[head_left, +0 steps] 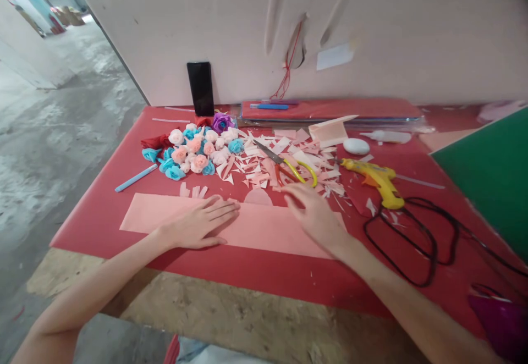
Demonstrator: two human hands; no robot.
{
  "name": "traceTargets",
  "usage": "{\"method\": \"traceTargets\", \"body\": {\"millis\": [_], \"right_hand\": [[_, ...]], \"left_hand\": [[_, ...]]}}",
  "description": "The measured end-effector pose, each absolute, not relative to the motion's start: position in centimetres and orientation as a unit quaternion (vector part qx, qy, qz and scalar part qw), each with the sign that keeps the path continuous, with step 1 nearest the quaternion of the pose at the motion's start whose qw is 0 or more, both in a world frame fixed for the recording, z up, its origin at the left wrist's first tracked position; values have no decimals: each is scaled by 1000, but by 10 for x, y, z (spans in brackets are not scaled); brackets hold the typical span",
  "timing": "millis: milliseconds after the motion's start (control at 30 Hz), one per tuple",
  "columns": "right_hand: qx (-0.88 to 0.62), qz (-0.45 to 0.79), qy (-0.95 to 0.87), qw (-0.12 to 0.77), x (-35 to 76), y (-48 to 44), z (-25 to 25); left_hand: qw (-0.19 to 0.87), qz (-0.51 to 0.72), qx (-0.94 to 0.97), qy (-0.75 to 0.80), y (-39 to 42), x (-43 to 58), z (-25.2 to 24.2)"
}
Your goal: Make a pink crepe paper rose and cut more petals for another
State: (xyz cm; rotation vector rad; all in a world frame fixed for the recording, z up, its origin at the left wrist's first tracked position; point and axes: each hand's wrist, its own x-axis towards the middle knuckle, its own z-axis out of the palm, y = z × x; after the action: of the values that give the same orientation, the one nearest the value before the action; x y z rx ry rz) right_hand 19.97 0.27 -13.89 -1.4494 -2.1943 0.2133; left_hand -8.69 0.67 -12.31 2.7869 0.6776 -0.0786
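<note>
A long strip of pink paper [264, 232] lies across the front of the red table. My left hand [202, 222] rests flat on its left half, fingers stretched out. Over the right half is my right hand [315, 215], its thumb and fingers apart and the fingertips close to the handles of the scissors [281, 160]. Those scissors, with a yellow and a red-orange handle, lie partly spread on a heap of pink paper scraps [251, 163]. A rounded pink paper piece [258, 197] shows at the strip's far edge, between my hands.
Paper roses [199, 162] in pink, white and blue are piled left of the scraps. A yellow glue gun [373, 177] with a looped black cord [433, 254] lies to the right. A phone [201, 89] leans on the back wall. A green board [490, 171] stands far right.
</note>
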Motion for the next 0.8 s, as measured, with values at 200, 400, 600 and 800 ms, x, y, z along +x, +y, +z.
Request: {"method": "traceTargets", "body": {"millis": [200,400,600,800], "right_hand": [[-623,78,-743,233,221,52,-147],[-661,158,-708,191,217,67,-144],[-690,287,-634,201,235,81,-130],[-656,461,-530,276,246,80,-116]], "left_hand": [[106,34,965,239,-3,-70,-113],[120,74,978,153,-17,-46,-122],[149,92,970,170,-19,-45,-123],[141,94,968,185,-19,-44,-120]]}}
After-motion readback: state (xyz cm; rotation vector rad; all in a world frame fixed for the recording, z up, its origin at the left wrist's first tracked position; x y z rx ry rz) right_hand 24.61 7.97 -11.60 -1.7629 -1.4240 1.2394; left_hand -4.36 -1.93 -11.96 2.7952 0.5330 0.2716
